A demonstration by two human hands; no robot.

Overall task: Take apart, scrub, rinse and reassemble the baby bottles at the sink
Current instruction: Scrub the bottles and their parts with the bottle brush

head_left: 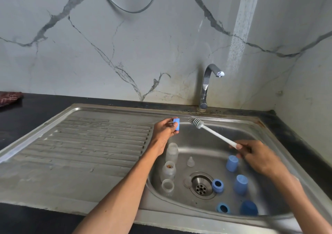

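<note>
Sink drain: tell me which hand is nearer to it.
Right. The right hand, holding the bottle brush, hovers just up and right of the drain. The left hand, pinching a blue ring, is farther off at the basin's far-left edge.

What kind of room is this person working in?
Most likely a home kitchen, at the washing-up spot. A stainless steel sink with a ribbed draining board is set into a dark countertop, a tap stands behind it, and the wall is marble-patterned.
</note>
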